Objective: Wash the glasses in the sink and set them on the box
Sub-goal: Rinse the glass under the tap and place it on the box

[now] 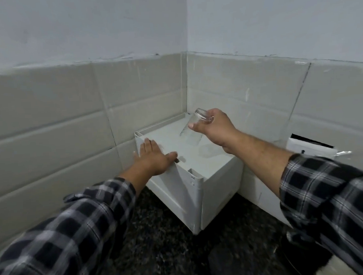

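Right now my right hand [216, 129] grips a clear glass [193, 126], with my thumb [191, 126] pressed on its side and my other fingers curled round the far side. I hold the glass tilted, its thick base up towards my knuckles and its open mouth pointing down and to the left. It hangs over the far half of the box [210, 190], close above the top. I cannot tell whether the rim of the glass touches the top yet; a faint shadow lies on the surface just under it.

My left hand [154, 157] lies flat on the near left part of the box top, fingers straight and spread a little, thumb stretched out along the near edge. It holds nothing.

The box is white with a raised lip round its top. It sits in the corner where two tiled walls [49, 123] meet, standing on a dark speckled counter [161, 243]. One corner of the box points towards me.

Both my forearms reach forward out of black-and-white checked sleeves [86, 216], pushed up short of the wrists. To the right, against the wall behind my right arm, a white object [311, 149] shows, too blurred to name.
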